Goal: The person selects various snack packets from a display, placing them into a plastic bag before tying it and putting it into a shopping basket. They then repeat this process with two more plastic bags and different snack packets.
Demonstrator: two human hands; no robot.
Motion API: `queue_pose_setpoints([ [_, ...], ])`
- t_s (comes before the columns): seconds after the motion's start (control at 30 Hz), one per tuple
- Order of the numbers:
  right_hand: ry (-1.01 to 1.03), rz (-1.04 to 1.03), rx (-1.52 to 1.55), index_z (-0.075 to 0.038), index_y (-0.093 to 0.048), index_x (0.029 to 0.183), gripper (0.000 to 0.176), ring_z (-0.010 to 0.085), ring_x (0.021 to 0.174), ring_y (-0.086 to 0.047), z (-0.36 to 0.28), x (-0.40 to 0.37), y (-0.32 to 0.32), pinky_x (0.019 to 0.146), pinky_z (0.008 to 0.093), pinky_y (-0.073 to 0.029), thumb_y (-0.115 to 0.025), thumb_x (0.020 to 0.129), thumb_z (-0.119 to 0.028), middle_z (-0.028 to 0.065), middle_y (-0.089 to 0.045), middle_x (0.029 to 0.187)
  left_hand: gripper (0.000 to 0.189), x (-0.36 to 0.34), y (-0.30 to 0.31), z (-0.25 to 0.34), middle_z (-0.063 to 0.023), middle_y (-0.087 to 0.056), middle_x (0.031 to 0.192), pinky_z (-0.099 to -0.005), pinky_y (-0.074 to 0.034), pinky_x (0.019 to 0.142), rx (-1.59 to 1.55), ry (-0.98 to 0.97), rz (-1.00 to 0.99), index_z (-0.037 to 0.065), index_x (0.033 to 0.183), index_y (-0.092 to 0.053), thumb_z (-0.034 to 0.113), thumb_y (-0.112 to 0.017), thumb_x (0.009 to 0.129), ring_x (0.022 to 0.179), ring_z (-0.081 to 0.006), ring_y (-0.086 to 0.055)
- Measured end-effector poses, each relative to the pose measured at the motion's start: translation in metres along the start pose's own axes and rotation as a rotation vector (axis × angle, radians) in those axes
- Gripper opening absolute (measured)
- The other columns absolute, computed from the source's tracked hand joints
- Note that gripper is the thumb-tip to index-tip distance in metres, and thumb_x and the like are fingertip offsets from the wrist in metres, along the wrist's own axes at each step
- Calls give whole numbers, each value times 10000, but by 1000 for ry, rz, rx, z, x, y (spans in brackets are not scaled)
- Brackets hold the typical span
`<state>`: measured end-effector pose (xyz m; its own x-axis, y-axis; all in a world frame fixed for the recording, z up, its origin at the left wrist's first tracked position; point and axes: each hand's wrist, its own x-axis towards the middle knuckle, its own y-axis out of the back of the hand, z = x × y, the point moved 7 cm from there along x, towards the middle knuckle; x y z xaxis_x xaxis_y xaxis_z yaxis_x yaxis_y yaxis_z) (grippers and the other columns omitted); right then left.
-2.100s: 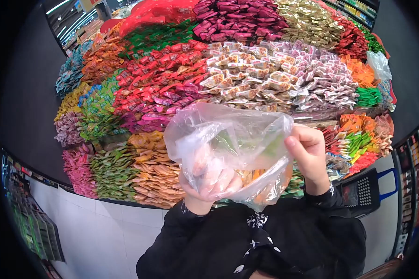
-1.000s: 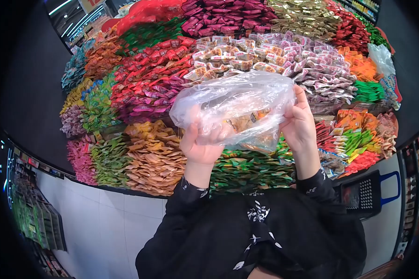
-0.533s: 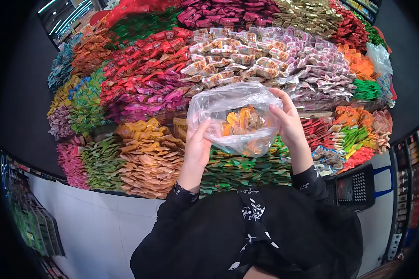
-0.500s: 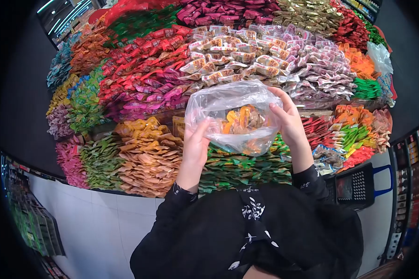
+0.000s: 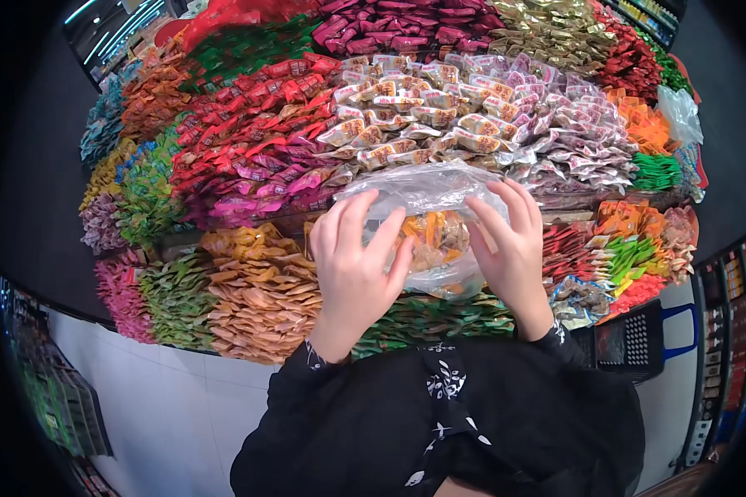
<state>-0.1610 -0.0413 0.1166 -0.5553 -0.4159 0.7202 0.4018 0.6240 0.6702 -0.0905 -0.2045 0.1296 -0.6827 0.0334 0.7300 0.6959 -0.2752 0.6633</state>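
A clear plastic bag (image 5: 419,184) is in front of me, above the near edge of the packet display. Several small packets with orange and brown colouring (image 5: 436,235) show inside it. At its left side is my left hand (image 5: 352,269), open, back upward, with fingers apart and tips at the plastic. My right hand (image 5: 512,253) is likewise open on the right side, its fingers stretched over the bag's edge. Whether the fingertips press on the film is hard to make out. Green packets (image 5: 439,319) lie below the bag.
Heaped small packets surround the bag: orange ones (image 5: 261,298) at left, white ones (image 5: 414,116) behind, red ones (image 5: 565,248) at right. A dark basket with a blue handle (image 5: 630,341) stands at the lower right. Shelves (image 5: 725,331) line the right side.
My hands have let go of the bag's rim and spread their fingers over its sides. The bag has come down slightly towards me, and its mouth looks less wide.
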Motion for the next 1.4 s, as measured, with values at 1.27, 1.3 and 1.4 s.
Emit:
queue_pose_setpoints([
  [1.27, 407, 21, -183, -55, -603, 1140, 345, 308, 1078, -561, 134, 344, -70, 941, 392, -436, -579, 841, -225, 145, -617, 1121, 226, 313, -70, -124, -130, -637, 997, -401, -469, 852, 111, -270, 140, 55, 1010, -629, 215, -582, 858, 983, -310, -581],
  [1.3, 443, 33, -211, -58, -583, 1175, 401, 303, 1083, -562, 135, 361, -74, 940, 394, -443, -601, 832, -264, 148, -610, 1140, 283, 332, -78, -136, -135, -629, 1049, -404, -460, 885, 147, -259, 153, 59, 1061, -617, 255, -588, 860, 1027, -313, -569],
  [1.4, 378, -37, -156, -69, -572, 1193, 431, 301, 1078, -565, 137, 402, -97, 920, 396, -454, -620, 807, -256, 160, -596, 1160, 581, 373, -97, -159, -162, -545, 1249, -417, -408, 989, 311, -185, 155, 61, 1260, -516, 430, -615, 821, 1210, -309, -472],
])
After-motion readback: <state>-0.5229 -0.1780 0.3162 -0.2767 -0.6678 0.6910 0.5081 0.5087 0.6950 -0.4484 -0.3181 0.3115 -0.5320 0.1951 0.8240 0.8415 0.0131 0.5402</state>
